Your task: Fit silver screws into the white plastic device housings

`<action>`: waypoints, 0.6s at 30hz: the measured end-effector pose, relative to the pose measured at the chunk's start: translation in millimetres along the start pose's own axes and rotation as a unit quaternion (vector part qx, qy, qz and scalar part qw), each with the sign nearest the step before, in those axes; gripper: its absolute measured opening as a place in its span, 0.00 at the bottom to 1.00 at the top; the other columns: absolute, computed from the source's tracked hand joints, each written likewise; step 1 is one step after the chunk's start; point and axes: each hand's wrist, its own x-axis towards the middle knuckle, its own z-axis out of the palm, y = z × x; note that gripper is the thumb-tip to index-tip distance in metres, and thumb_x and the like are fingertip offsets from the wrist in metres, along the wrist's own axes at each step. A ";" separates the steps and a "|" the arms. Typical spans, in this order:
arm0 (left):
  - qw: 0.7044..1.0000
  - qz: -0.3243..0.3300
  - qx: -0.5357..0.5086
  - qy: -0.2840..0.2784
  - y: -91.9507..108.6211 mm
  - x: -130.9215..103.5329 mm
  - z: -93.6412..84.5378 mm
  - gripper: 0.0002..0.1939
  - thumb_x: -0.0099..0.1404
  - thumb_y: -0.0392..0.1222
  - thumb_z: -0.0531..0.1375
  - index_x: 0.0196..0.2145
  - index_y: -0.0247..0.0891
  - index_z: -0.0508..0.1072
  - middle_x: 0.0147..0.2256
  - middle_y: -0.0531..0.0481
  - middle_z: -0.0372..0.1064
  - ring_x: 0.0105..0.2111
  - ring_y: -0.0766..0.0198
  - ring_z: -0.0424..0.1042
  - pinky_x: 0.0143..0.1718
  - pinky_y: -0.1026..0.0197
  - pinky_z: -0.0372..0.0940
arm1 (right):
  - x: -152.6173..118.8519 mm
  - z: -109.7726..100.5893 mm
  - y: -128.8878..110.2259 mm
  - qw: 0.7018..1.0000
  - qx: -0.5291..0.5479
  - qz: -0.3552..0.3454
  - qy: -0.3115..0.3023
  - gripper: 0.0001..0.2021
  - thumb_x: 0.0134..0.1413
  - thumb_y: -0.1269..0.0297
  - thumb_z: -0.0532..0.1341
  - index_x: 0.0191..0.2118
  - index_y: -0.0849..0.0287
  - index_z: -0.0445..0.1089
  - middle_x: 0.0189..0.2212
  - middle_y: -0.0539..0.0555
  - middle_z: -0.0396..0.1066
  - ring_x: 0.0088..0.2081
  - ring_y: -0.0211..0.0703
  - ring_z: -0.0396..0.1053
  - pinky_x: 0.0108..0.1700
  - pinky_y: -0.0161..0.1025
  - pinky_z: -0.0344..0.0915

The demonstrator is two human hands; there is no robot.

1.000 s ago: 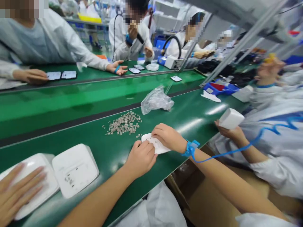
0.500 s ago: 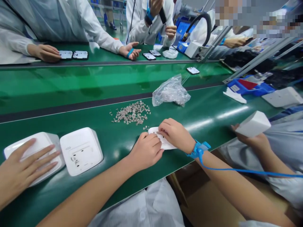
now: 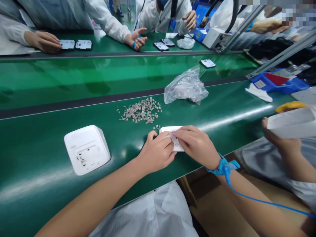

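- One white unit point(image 3: 178, 144) lies on the green bench point(image 3: 29, 148) before the wearer, partly covered by both hands.
- Left hand point(image 3: 158, 149): fingers curled over the unit's left part, touching it; whether they grip it cannot be told.
- Right hand point(image 3: 197, 143): fingertips drawn close together on the unit's upper face, near the left fingers; whether they pinch a small part cannot be told. A blue corded strap point(image 3: 223, 165) encircles the wrist.
- Small metallic parts point(image 3: 142, 111): a loose pile beyond the unit, a few pieces just beside its far left corner.
- Clear plastic bag point(image 3: 185, 87): crumpled, right of the pile.
- Second white unit point(image 3: 87, 149): well to the left, slotted face up.
- Co-worker's hand point(image 3: 283, 141), at right: supports a pale box-shaped object point(image 3: 292, 121).
- Blue tray point(image 3: 263, 82): beyond that hand.
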 end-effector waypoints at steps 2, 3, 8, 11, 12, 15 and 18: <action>1.000 0.005 0.000 0.006 -0.1 0.0 0.1 0.16 0.77 0.43 0.48 0.42 0.34 0.73 0.45 0.46 0.75 0.60 0.57 0.65 0.50 0.48 0.51 | -4.1 0.0 -1.4 1.000 -0.003 -0.017 0.003 0.13 0.68 0.77 0.54 0.49 0.62 0.74 0.45 0.58 0.77 0.48 0.52 0.70 0.50 0.49 0.73; 1.000 0.008 -0.002 0.005 -0.1 0.0 0.4 0.16 0.77 0.43 0.48 0.43 0.34 0.73 0.45 0.46 0.75 0.61 0.56 0.64 0.51 0.48 0.51 | -5.3 0.0 -1.5 1.000 -0.009 -0.024 0.002 0.14 0.67 0.77 0.54 0.50 0.62 0.75 0.46 0.58 0.77 0.50 0.53 0.70 0.51 0.50 0.73; 1.000 0.013 -0.010 -0.004 0.5 0.1 1.7 0.16 0.77 0.43 0.48 0.43 0.33 0.73 0.46 0.44 0.74 0.61 0.56 0.64 0.51 0.49 0.52 | -5.3 -1.6 -0.5 0.996 -0.064 -0.065 -0.014 0.16 0.67 0.79 0.53 0.50 0.62 0.75 0.48 0.58 0.77 0.50 0.53 0.71 0.51 0.50 0.73; 1.000 0.010 -0.013 -0.012 1.2 0.6 1.4 0.17 0.77 0.45 0.48 0.43 0.34 0.73 0.45 0.44 0.74 0.60 0.55 0.64 0.50 0.49 0.53 | -2.8 -3.6 -1.9 0.989 -0.112 -0.094 -0.039 0.16 0.68 0.79 0.52 0.49 0.62 0.75 0.48 0.58 0.76 0.49 0.53 0.71 0.50 0.49 0.73; 1.000 0.009 -0.016 -0.015 1.2 0.8 1.2 0.17 0.76 0.45 0.49 0.42 0.34 0.73 0.45 0.43 0.74 0.60 0.54 0.65 0.49 0.49 0.53 | -1.9 -4.3 -2.7 0.986 -0.125 -0.101 -0.049 0.16 0.68 0.79 0.51 0.48 0.63 0.75 0.47 0.59 0.76 0.49 0.53 0.71 0.49 0.49 0.73; 0.999 0.006 -0.030 -0.020 0.8 1.5 1.0 0.17 0.74 0.49 0.51 0.41 0.34 0.73 0.46 0.43 0.73 0.59 0.52 0.65 0.50 0.48 0.52 | 1.1 -6.4 -5.2 0.978 -0.158 -0.124 -0.062 0.17 0.68 0.79 0.50 0.46 0.65 0.76 0.45 0.61 0.76 0.49 0.54 0.70 0.48 0.49 0.72; 0.999 0.010 -0.048 -0.009 -0.1 2.0 1.6 0.18 0.71 0.52 0.54 0.40 0.34 0.74 0.45 0.42 0.73 0.58 0.49 0.65 0.49 0.48 0.53 | 3.5 -7.3 -6.2 0.971 -0.177 -0.146 -0.071 0.16 0.68 0.79 0.50 0.45 0.67 0.76 0.44 0.63 0.76 0.48 0.54 0.70 0.47 0.48 0.72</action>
